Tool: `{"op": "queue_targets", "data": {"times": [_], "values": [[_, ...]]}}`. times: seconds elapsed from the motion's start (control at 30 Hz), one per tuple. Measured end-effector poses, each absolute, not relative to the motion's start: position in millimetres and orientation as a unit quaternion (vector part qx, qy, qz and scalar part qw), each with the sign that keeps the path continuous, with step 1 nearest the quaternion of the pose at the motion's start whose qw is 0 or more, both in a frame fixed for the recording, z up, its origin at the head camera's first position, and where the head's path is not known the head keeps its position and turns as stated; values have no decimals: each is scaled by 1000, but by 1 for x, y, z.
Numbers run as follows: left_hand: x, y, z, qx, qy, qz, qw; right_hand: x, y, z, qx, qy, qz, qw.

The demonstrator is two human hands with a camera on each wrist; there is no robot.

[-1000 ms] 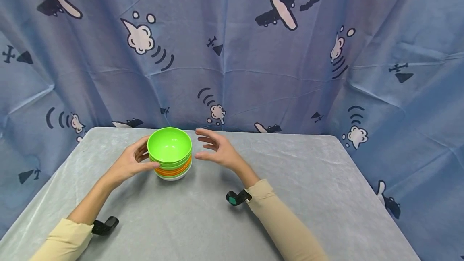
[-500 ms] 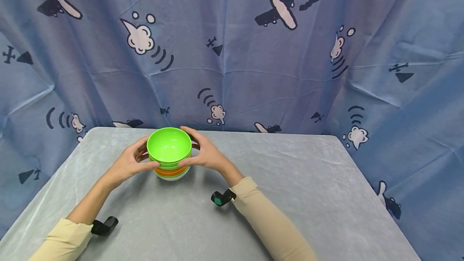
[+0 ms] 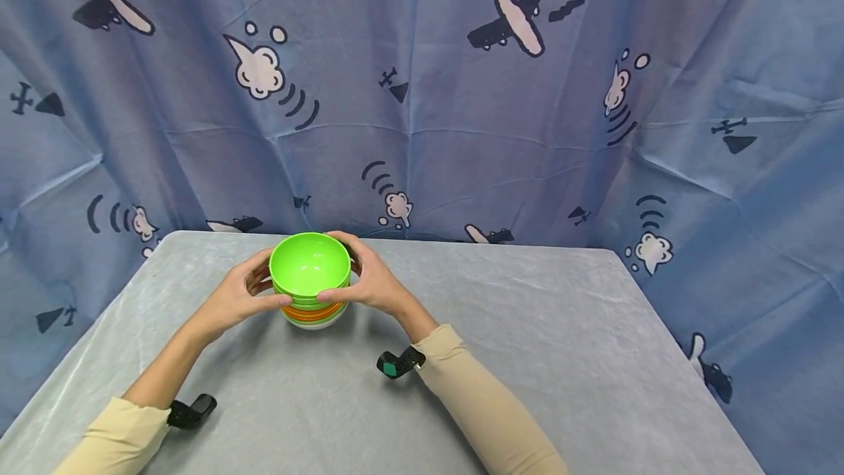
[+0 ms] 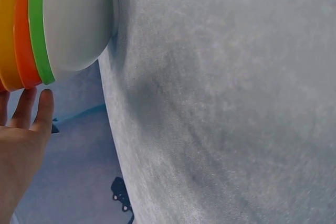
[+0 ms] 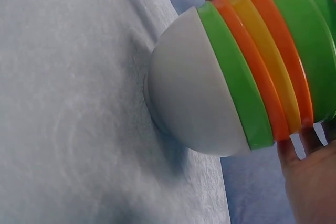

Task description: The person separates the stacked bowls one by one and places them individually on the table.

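Stacked bowls (image 3: 310, 281), green on top and white at the bottom, stand on the grey table (image 3: 527, 358), grasped by left hand (image 3: 234, 297) and right hand (image 3: 372, 281).

Bowls between two hands
The stack of nested plastic bowls (image 3: 310, 284) stands on the grey cloth-covered surface (image 3: 527, 358), left hand (image 3: 231, 299) left, right hand (image 3: 376, 284) right.
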State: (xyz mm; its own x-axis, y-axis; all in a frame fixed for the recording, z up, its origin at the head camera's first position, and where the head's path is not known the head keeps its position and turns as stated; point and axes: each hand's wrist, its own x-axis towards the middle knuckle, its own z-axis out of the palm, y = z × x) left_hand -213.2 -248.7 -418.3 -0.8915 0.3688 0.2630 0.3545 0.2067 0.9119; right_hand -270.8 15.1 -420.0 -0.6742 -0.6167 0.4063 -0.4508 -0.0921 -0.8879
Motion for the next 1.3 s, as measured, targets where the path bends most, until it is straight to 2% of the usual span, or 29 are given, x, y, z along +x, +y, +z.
{"op": "queue_targets", "data": {"times": [0.83, 1.1, 1.3], "values": [[-215, -249, -417, 230, 776, 587, 8, -267, 17, -414, -383, 658, -646, 54], [-216, -248, -418, 229, 773, 591, 10, -269, 31, -400, -387, 607, -694, 22], [-215, -249, -418, 245, 758, 604, 11, -276, 52, -394, -355, 589, -726, -2]]}}
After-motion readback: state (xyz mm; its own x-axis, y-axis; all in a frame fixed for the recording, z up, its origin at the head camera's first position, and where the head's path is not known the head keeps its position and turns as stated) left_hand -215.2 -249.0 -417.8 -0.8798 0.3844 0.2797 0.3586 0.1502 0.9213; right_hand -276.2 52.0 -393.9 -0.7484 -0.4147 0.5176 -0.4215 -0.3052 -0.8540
